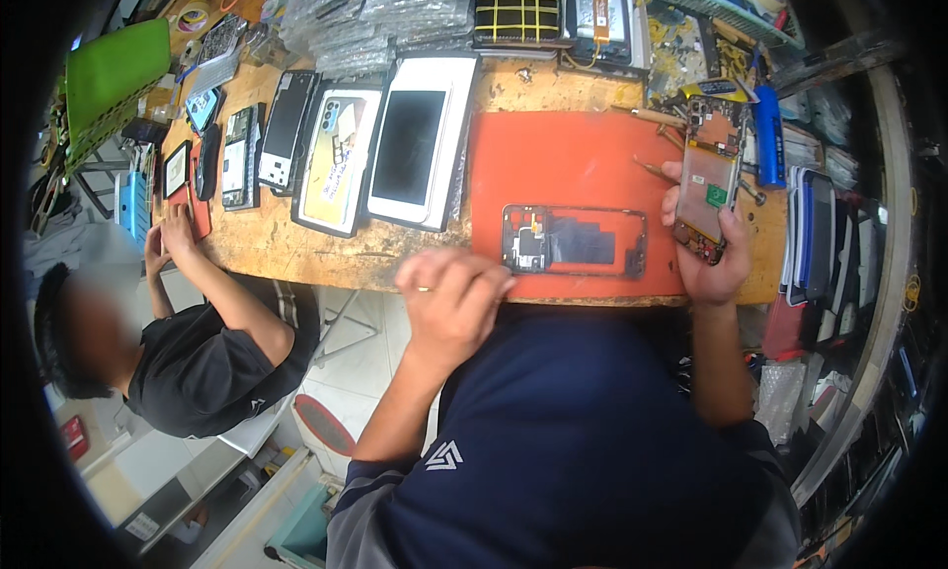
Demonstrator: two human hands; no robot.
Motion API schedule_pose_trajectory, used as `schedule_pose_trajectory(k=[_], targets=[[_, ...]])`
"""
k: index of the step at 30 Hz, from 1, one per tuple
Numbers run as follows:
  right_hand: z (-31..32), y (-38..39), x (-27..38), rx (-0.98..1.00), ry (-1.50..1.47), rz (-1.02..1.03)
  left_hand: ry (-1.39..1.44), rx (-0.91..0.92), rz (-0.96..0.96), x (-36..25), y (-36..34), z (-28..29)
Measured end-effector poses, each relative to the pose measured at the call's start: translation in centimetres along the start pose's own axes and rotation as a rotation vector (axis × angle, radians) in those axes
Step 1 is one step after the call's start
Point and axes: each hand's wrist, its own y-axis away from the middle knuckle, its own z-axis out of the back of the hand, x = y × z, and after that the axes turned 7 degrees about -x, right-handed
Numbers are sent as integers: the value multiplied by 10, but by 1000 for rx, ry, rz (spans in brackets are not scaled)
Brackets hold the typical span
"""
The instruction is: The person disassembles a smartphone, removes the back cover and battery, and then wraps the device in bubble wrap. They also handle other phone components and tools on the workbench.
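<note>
My right hand grips an opened phone above the right side of a red mat, with the circuit board and a small green piece exposed. A phone housing with a dark panel inside lies on the mat. My left hand, wearing a ring, is loosely curled at the front edge of the bench, by the housing's left end; what its fingers hold, if anything, is hidden.
Phones on trays line the wooden bench to the left. Behind are bagged parts, small tools and a blue bottle. Stacked devices stand far right. Another person works at the lower left.
</note>
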Motion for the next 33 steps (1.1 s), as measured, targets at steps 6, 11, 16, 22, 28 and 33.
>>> schedule_pose_trajectory(k=[6,11,16,22,28,33], targets=[[-8,2,6,8,142,6,-437,-126,341,108,-17,49],[-16,-15,15,-81,954,420,-537,-50,386,159,-18,48],[-6,-30,17,-159,1441,604,-496,45,367,180,-23,40],[8,-34,4,-232,1522,666,-484,78,295,183,-26,40],[-3,-36,10,-247,1690,789,344,-286,564,132,-23,41],[-44,-20,18,-117,1412,780,740,-241,703,50,-8,25]])
